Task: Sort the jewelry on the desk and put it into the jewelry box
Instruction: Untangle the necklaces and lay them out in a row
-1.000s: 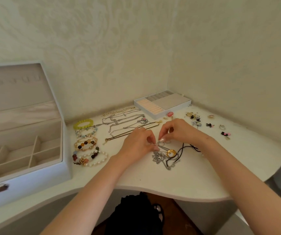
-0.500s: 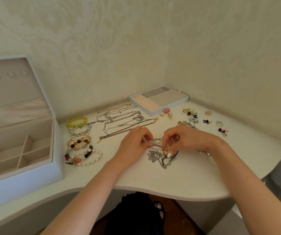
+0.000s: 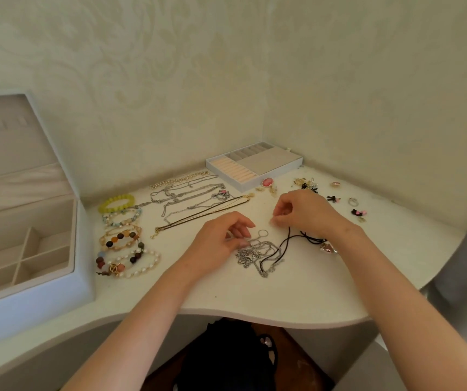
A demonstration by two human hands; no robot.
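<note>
Front strip free, middle crowded.
Bare desk (image 3: 297,300) near the edge; bracelets (image 3: 125,244) left, chain tangle (image 3: 257,258) centre, necklaces (image 3: 192,204) behind, jewelry box (image 3: 29,294) blocks far left.

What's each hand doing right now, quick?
Left hand: pinches the chains.
Right hand: fingers curled tight, whether they hold anything cannot be told.

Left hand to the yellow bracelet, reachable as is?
Probably yes. The left hand sits right of the yellow bracelet, with only flat necklaces between. Its fingers seem to pinch the chain tangle, so it must let go first.
</note>
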